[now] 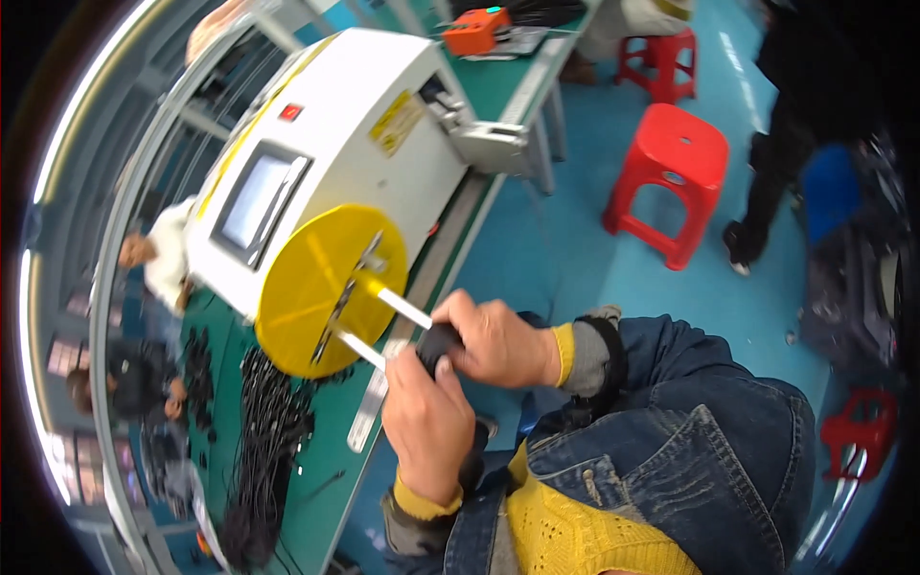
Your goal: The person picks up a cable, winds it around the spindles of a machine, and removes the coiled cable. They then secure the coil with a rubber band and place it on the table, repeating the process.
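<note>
A white machine [331, 115] carries a yellow disc [307, 254] on its side. Two white rods stick out from the disc: an upper rod [402, 305] and a lower rod [359, 347]. Around their outer ends my two hands close on a small black bundle [439, 345], perhaps coiled cable; the fingers cover much of it. My right hand [503, 340] grips it from the right by the upper rod. My left hand [426, 417] has thumb and fingers on its near side, by the lower rod's end.
Many black cables [273, 412] lie on the green table [331, 465], left of my hands. A small screen [259, 203] is on the machine. Red stools [680, 149] stand on the blue floor. An orange box [474, 34] sits at the back. Other people are around.
</note>
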Tool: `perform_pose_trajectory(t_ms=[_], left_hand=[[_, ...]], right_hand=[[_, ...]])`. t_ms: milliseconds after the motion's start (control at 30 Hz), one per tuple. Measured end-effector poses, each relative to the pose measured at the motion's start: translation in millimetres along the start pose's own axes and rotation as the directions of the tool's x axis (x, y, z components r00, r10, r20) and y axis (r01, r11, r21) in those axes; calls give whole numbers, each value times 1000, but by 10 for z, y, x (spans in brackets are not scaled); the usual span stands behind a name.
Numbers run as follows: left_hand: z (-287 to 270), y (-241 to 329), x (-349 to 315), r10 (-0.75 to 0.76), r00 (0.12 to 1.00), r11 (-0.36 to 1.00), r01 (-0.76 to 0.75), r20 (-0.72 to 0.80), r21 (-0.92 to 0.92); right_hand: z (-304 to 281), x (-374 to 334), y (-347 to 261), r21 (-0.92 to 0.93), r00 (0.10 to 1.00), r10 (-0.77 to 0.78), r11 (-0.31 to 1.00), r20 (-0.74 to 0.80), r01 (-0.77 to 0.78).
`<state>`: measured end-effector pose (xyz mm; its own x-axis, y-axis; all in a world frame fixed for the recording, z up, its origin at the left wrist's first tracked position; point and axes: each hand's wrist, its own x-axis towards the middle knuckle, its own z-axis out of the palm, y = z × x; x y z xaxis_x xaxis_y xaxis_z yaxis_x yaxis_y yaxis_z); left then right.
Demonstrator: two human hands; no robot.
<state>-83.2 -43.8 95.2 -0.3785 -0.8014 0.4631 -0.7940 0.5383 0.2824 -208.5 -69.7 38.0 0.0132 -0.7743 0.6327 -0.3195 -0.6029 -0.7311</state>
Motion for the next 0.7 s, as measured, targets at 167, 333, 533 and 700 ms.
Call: perform_pose_trajectory(t_ms=[167,333,533,700], left_hand=[[226,97,-445,-177,972,982,184,153,-32],[343,-281,-812,-234,872,924,337,429,-181],[586,-901,-1090,-78,779,-423,539,622,-729],[353,-882,-1109,-115,564,-168,800,818,-576]], right_hand=[[-130,-407,-42,-199,969,62,980,240,-13],[84,-581,235,-307,816,163,952,555,18],[519,-514,213,-39,767,50,999,640,-33],[751,-513,325,-18,633,37,999,773,-37]])
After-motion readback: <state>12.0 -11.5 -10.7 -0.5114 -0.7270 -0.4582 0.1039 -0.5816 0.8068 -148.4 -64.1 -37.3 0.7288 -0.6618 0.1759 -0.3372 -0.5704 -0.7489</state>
